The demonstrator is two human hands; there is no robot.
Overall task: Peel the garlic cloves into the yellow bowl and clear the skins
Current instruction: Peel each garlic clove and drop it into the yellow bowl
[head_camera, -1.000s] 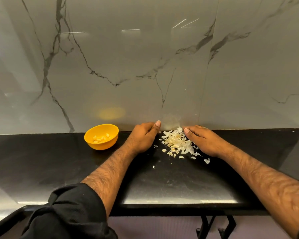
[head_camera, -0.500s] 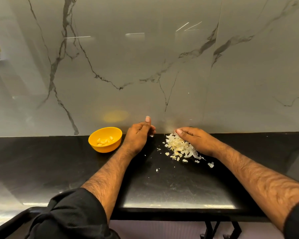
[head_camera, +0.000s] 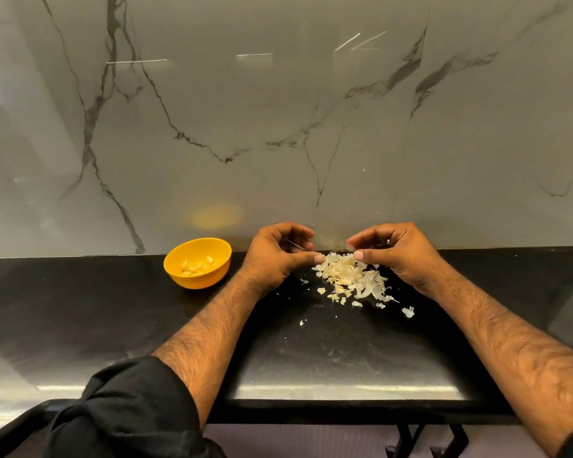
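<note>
Garlic cloves point(head_camera: 197, 266): peeled, pale, lying together in the bottom of the yellow bowl; peeling stage judged done.
Yellow bowl point(head_camera: 197, 262): upright on the desk point(head_camera: 80, 309) close to its back edge, just left of the left hand; kept apart from the waste, presumably so skins stay out of the cloves.
Skins point(head_camera: 351, 279): heaped at the back edge of the desk between the two hands; loose flakes strewn toward the front edge, one larger scrap lying out to the right of the heap.
Left hand point(head_camera: 278, 256): grip curled, thumb stretched toward the heap with its tip at the left margin of the skins; a thin sliver appears pinched among the curled fingers, identity too small to tell.
Right hand point(head_camera: 394, 252): grip curled and cupped over the right side of the heap, thumb tip touching the skins; whether anything is enclosed cannot be told.
Hand placement: one on each flank of the heap, judged suited to gathering the skins inward for lifting away.
Remaining: clearing of the heap and the stray flakes.
Wall point(head_camera: 278, 110): glossy marble panel rising from the desk's back edge, stopping skins from sliding further back.
</note>
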